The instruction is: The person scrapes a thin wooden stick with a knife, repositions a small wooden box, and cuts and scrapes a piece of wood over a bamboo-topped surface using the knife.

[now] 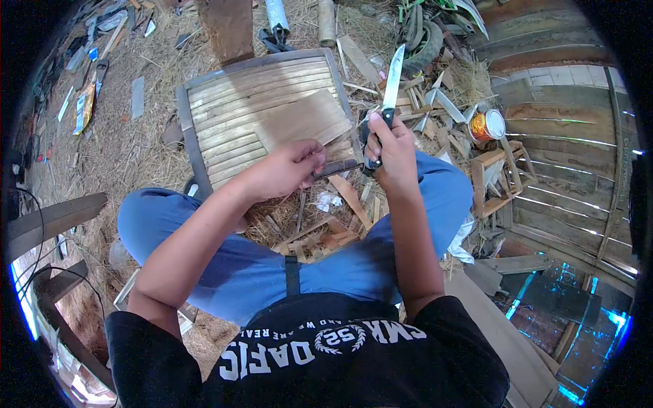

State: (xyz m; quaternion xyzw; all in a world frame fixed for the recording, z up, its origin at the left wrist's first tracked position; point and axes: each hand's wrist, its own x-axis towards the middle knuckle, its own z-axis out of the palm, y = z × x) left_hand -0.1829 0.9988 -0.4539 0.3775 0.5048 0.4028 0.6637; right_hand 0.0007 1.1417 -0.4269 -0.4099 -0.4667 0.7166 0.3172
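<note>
My right hand (392,146) is closed around the black handle of a knife (393,78), its bare blade pointing up and away from me. My left hand (299,166) is over the near edge of a slatted wooden panel (231,95), its fingers curled and pinched together. Whatever those fingers may hold is hidden. Beside them runs a dark strip (338,167); I cannot tell whether it is in the hand or part of the panel's frame. On the slats lies a flat, thin wooden board (306,121), just beyond my left hand.
Wood offcuts (350,197) lie between my legs, with more scraps to the right. A labelled can (487,126) stands near a small wooden frame (500,178). A wooden post (226,30) rises behind the panel. A plank wall (564,143) borders the right side.
</note>
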